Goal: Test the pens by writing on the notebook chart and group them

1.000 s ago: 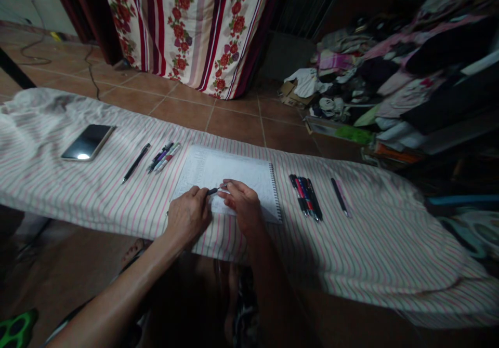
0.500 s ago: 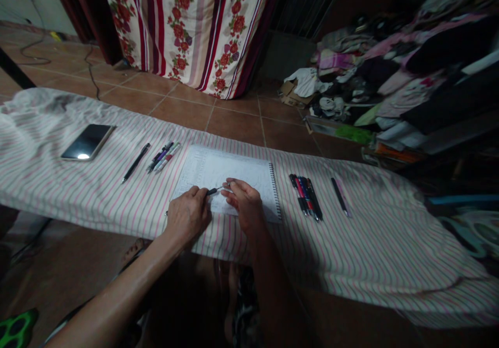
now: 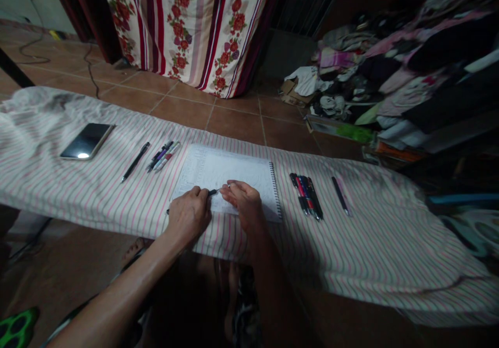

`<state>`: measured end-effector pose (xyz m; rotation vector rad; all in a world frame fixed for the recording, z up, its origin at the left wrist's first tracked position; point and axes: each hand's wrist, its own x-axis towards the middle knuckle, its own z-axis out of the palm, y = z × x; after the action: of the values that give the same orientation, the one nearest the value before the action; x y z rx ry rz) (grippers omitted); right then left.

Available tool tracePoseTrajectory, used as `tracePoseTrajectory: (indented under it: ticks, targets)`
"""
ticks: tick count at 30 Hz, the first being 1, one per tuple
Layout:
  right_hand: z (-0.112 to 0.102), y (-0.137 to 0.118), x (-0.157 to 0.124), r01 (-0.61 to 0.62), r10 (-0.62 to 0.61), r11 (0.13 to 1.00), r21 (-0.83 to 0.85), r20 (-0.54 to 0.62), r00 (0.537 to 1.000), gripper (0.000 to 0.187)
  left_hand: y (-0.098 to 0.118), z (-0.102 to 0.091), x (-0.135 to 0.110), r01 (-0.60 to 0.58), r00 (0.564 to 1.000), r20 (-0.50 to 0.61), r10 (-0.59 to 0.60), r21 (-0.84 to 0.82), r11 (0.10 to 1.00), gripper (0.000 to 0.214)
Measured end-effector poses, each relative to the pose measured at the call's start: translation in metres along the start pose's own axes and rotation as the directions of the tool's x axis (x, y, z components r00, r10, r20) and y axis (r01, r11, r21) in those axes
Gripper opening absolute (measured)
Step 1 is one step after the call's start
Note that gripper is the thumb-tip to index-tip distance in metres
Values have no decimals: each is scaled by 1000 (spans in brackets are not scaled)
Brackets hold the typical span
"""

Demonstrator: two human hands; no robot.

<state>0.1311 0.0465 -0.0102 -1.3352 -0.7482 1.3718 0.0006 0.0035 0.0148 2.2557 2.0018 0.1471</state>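
Note:
My left hand [image 3: 189, 212] is closed around a dark pen [image 3: 212, 192], whose narrow end points right, out past my fingers. Close to that end, the fingertips of my right hand [image 3: 246, 201] pinch together at a small piece too tiny to make out. Both hands are over the front part of a spiral notebook [image 3: 230, 166] with a written page. Right of the notebook lies a group of several pens [image 3: 306, 197]. On the left side are another bunch of pens [image 3: 163, 156] and a single black pen [image 3: 135, 162].
A striped cloth [image 3: 370, 254] covers the long surface under everything. A phone [image 3: 86, 141] lies at the far left, and a dark pen [image 3: 340, 196] beside a pinkish one at the right. Beyond are a floral curtain [image 3: 202, 31] and a heap of clothes [image 3: 390, 62].
The fingers of my right hand have shifted slightly and drawn in closer to the pen's tip. My left hand keeps its hold on the pen, nearly still.

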Motion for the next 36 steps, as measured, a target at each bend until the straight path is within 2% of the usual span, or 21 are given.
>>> tracePoseTrajectory:
  ticks: [5, 12, 15, 19, 21, 25, 28, 32, 36]
  targets:
    - [-1, -1, 1, 4, -5, 1000, -27, -34, 999, 11, 0, 3, 0, -11, 1000, -14, 11, 14, 1000, 28]
    - [-6, -3, 3, 84, -106, 964, -251, -75, 992, 20, -1, 3, 0, -15, 999, -39, 16, 43, 999, 30]
    - [-11, 0, 6, 180, -224, 869, -460, -43, 974, 22, -1, 1, 0, -17, 999, -26, 19, 65, 998, 30]
    - [-16, 5, 7, 341, -424, 573, -746, 87, 902, 22, -2, 0, -1, -28, 998, -45, 31, 75, 997, 29]
    - [-16, 5, 6, 349, -451, 483, -803, 114, 885, 23, -3, 1, -1, -19, 998, -59, 23, 72, 997, 29]
    - [-15, 5, 5, 341, -463, 436, -833, 117, 878, 17, -3, 4, -2, -16, 997, -73, 20, 58, 998, 27]
    - [-14, 7, 5, 376, -474, 388, -841, 168, 864, 11, -4, 6, -2, -23, 995, -92, 28, 58, 998, 27]
    - [-15, 10, 8, 415, -493, 343, -842, 215, 843, 13, -5, 6, -1, -36, 994, -101, 41, 54, 998, 26]
    - [-17, 10, 9, 434, -492, 340, -834, 236, 838, 16, -6, 6, -1, -34, 995, -92, 40, 66, 997, 25]
